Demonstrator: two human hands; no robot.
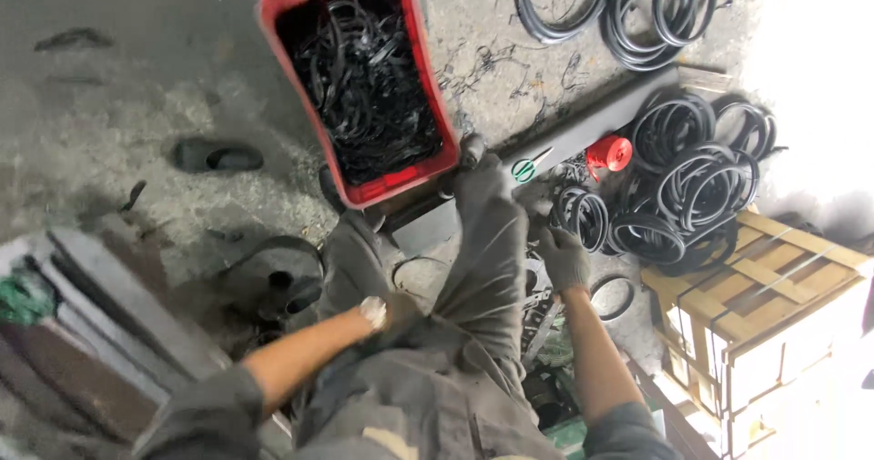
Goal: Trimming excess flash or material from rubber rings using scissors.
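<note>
I look down on my own legs in grey trousers, stretched toward a red crate [428,78] full of black rubber strips. My left hand [390,313], in a dark glove with a pale cuff, is tucked between my thighs and mostly hidden. My right hand [562,258], in a grey glove, hangs with bent fingers beside my right knee. It is just below a bundle of black rubber rings [583,216], and whether it grips anything is unclear. A single loose ring [612,297] lies right of that wrist.
Green-handled scissors [527,167] and a red spool [610,152] lie by a dark metal beam [596,119]. Stacks of ring bundles [696,182] fill the right. More rings [655,10] lie at the top. A wooden crate [774,296] stands at right, and a dark shoe [218,157] lies at left.
</note>
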